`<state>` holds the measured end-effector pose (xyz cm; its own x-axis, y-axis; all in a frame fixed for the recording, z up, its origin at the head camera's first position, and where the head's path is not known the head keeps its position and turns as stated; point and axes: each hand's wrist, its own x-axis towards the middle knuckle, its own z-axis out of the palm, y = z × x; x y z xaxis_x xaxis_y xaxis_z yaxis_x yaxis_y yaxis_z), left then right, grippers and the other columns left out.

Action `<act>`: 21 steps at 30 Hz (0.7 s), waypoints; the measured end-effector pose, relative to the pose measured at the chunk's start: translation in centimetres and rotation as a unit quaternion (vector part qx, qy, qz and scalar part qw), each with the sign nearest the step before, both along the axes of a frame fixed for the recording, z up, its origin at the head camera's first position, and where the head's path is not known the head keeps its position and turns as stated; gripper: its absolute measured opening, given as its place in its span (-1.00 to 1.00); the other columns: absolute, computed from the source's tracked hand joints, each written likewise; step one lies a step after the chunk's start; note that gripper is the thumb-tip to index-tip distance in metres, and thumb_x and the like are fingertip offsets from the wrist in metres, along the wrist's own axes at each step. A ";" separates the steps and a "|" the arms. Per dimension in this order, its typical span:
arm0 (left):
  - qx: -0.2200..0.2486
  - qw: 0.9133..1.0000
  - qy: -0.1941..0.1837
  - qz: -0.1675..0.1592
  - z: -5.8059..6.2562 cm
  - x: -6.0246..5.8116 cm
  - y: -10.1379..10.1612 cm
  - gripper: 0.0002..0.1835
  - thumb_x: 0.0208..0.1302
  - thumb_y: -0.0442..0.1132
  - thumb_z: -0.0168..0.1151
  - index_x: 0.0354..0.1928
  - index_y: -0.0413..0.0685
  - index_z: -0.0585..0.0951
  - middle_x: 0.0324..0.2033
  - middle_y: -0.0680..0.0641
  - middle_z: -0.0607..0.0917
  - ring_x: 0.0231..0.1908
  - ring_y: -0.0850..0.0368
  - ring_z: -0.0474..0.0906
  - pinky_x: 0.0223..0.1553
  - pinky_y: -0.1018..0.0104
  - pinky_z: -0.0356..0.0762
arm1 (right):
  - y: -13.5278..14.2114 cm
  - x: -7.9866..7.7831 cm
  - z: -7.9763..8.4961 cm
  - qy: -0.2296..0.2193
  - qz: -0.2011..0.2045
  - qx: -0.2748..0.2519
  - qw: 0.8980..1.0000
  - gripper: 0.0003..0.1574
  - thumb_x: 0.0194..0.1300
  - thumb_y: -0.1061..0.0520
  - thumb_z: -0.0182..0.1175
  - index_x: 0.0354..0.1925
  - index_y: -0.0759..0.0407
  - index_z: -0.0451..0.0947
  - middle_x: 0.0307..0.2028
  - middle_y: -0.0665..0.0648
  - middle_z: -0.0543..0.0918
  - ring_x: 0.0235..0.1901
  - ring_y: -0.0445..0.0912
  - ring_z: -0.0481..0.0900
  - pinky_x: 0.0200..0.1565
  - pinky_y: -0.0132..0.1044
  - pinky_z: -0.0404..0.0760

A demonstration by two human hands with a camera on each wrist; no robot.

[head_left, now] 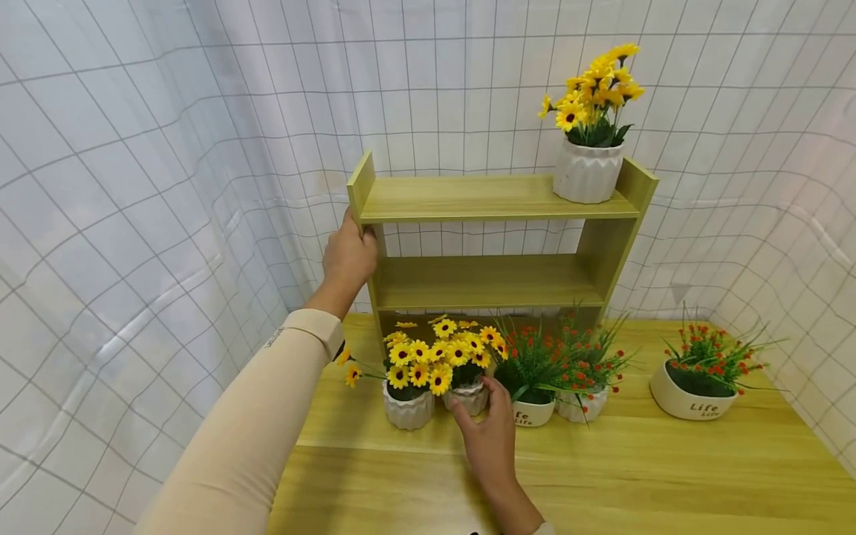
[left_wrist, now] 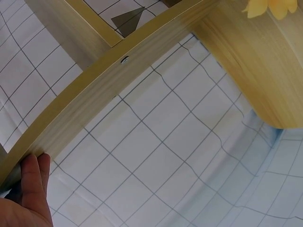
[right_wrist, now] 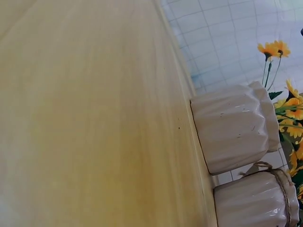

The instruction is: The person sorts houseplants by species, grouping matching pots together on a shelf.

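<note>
My left hand (head_left: pixel 351 251) grips the left side panel of a wooden shelf rack (head_left: pixel 468 199) just below its top board. In the left wrist view, fingertips (left_wrist: pixel 34 172) press on the panel's edge. My right hand (head_left: pixel 491 438) holds a white flowerpot (head_left: pixel 468 399) of yellow flowers near its rim, thumb on the left and fingers on the right. Twine circles this flowerpot (right_wrist: pixel 253 201) in the right wrist view, where the hand itself is out of sight. Just left of it stands a similar ribbed white pot (head_left: pixel 409 411) with yellow flowers (head_left: pixel 419 351).
Another white pot (head_left: pixel 587 172) with yellow flowers occupies the top board's right end. Right of my right hand stand an oval "Life" planter (head_left: pixel 533 414) and a ribbed pot (head_left: pixel 583 405), both with red-flowered grass. A second oval planter (head_left: pixel 692 397) sits farther right on the wooden table (head_left: pixel 602 475).
</note>
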<state>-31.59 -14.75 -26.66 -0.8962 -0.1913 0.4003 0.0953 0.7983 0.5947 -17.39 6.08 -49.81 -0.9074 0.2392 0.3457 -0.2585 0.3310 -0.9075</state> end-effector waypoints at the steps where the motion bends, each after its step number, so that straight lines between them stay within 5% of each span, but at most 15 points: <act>1: 0.000 1.000 -0.001 0.000 0.0 0.0 0.0 -0.52 0.56 -0.09 -0.17 0.43 0.03 0.24 -0.06 -0.30 0.66 -0.17 -0.28 0.65 -0.25 -0.14 0.58 | 0.0 0.0 0.0 -0.002 0.000 -0.002 1.000 -0.19 0.23 0.01 0.42 0.30 0.31 0.34 0.27 0.25 0.41 0.28 0.15 0.36 0.21 0.15 0.37; 21: 0.002 1.000 0.003 -0.001 -0.1 -0.2 0.0 -0.55 0.56 -0.10 -0.15 0.40 0.03 0.27 -0.08 -0.29 0.66 -0.20 -0.26 0.64 -0.28 -0.12 0.56 | 0.6 -1.6 -0.7 -0.044 -0.003 -0.032 0.999 -0.11 0.24 0.00 0.41 0.37 0.31 0.26 0.28 0.31 0.42 0.31 0.16 0.34 0.25 0.12 0.35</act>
